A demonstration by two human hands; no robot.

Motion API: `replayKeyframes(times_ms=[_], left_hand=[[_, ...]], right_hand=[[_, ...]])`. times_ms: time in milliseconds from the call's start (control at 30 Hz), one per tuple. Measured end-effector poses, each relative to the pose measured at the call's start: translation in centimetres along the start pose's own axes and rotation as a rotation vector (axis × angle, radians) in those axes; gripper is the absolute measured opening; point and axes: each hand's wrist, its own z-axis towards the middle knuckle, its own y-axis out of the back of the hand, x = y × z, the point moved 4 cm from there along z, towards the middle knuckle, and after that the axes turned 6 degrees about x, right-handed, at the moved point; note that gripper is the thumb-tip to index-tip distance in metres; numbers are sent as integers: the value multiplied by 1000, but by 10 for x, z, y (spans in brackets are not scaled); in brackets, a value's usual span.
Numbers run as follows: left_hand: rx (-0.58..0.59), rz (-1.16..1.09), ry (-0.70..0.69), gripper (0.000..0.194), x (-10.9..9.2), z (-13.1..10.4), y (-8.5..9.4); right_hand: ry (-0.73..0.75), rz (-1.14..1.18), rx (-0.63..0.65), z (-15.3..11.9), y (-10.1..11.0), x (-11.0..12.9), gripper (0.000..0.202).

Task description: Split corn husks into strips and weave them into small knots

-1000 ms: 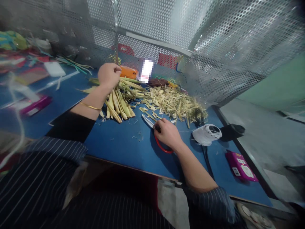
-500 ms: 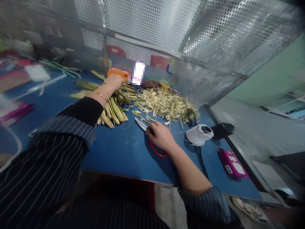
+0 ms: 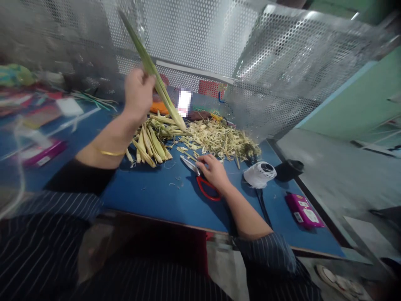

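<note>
My left hand (image 3: 139, 94) is raised over the far left of the table, pinching a long green husk leaf (image 3: 159, 83). The leaf slants, its narrow tip up and its pale base down over the scraps. Below lies a bundle of pale green husks (image 3: 150, 144). On the blue table my right hand (image 3: 213, 169) is low with curled fingers, against a pair of scissors (image 3: 208, 188). Their silver blades point to the far left, and a red handle shows beside my palm. The undersides of my right fingers are hidden.
Shredded husk scraps (image 3: 224, 136) are heaped behind my right hand. To the right are a white thread spool (image 3: 260, 175), a black spool (image 3: 290, 170) and a purple packet (image 3: 303, 211). A perforated metal screen (image 3: 194, 37) rises behind the table, with a lit phone (image 3: 184, 102) before it.
My left hand has come up from the bundle toward me, lifting a husk leaf. My right hand has shifted slightly, and more of the red handle shows.
</note>
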Motion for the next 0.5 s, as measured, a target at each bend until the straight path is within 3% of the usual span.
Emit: replayKeyframes(times_ms=[100, 167, 233, 300, 367, 500], left_hand=[[311, -300, 262, 12, 19, -54, -28], [356, -393, 418, 10, 36, -81, -38], [330, -419, 487, 7, 51, -95, -40], [295, -407, 489, 8, 61, -97, -38], [277, -400, 457, 14, 67, -96, -35], [350, -296, 381, 35, 72, -107, -41]], right_hand=[[-54, 474, -87, 3, 7, 4, 37], [-114, 794, 25, 6, 3, 14, 43], [-159, 965, 193, 9, -5, 30, 40], [-186, 960, 297, 13, -14, 44, 30], [-201, 914, 292, 19, -23, 52, 20], [-180, 775, 0, 25, -32, 46, 12]])
